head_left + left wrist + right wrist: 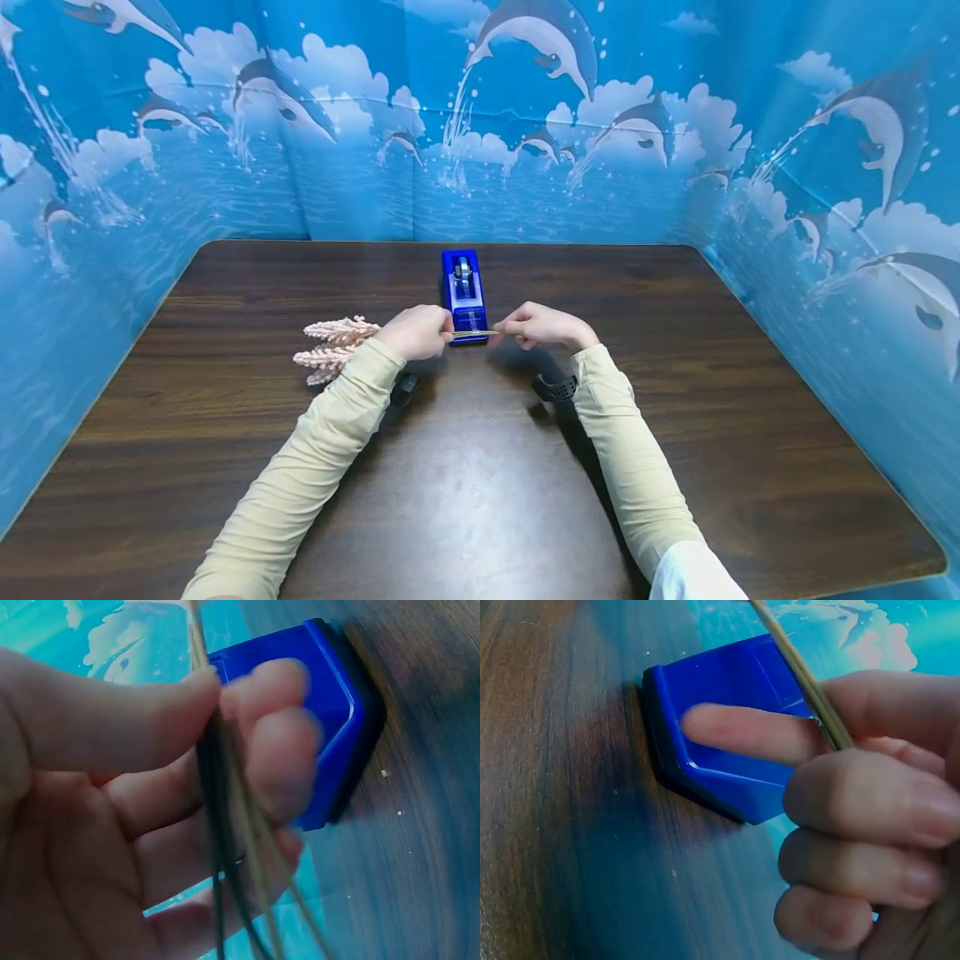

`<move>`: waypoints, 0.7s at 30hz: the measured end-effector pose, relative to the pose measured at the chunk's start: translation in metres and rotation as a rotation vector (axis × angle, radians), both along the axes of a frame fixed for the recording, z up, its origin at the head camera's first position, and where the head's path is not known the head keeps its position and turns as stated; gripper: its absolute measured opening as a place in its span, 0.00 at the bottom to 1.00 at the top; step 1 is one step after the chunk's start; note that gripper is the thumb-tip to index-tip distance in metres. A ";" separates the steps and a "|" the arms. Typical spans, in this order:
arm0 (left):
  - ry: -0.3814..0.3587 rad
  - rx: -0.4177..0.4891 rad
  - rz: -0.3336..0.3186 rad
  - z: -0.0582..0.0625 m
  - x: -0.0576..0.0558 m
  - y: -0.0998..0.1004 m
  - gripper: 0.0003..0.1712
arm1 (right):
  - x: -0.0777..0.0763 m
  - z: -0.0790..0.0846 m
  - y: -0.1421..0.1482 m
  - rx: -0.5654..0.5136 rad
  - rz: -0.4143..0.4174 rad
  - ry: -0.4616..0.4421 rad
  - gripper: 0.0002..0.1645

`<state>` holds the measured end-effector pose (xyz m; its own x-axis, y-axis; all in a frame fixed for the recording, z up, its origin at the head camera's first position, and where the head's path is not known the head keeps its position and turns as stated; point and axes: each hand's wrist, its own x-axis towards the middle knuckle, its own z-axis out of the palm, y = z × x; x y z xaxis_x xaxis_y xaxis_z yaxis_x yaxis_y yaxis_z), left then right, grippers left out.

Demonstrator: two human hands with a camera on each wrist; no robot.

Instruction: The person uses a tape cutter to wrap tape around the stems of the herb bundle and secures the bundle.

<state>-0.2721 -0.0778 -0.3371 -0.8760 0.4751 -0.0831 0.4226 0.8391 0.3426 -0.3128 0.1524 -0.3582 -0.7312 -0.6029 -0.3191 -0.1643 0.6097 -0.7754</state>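
Note:
My left hand (415,331) pinches a bunch of thin stems between thumb and fingertips. Pale pink flower sprigs (330,354) spread out to its left, on the same stems. Seen from the left wrist, the stems (259,870) are green and tan and fan out below the thumb. Their bundled ends reach across to my right hand (546,325), whose curled fingers hold them while the index finger sticks out straight. Just behind the stems stands a blue tape dispenser (465,292) with a roll of tape in it, its front end close to both hands.
The dark brown wooden table (637,292) has its far edge against a blue curtain (352,200) printed with dolphins and clouds. A black wrist strap (555,388) shows under the right wrist, and a dark device (405,388) under the left.

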 end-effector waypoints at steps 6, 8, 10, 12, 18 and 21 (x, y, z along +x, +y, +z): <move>-0.074 0.006 0.024 0.001 0.000 0.002 0.10 | 0.000 0.002 0.004 0.001 -0.014 0.047 0.27; -0.084 0.034 0.022 0.000 -0.001 0.002 0.11 | -0.001 0.003 0.005 -0.011 -0.031 0.049 0.27; -0.109 0.057 0.014 -0.001 -0.002 0.002 0.13 | -0.002 0.004 0.006 -0.025 -0.044 0.068 0.25; -0.154 0.076 0.023 0.000 -0.003 0.001 0.17 | -0.002 0.004 0.005 -0.037 -0.047 0.090 0.23; -0.209 0.068 0.097 0.002 -0.005 -0.006 0.23 | 0.000 0.004 0.005 -0.054 -0.044 0.158 0.20; -0.164 0.074 0.100 0.004 -0.005 -0.009 0.21 | 0.000 0.004 0.005 -0.060 -0.054 0.177 0.19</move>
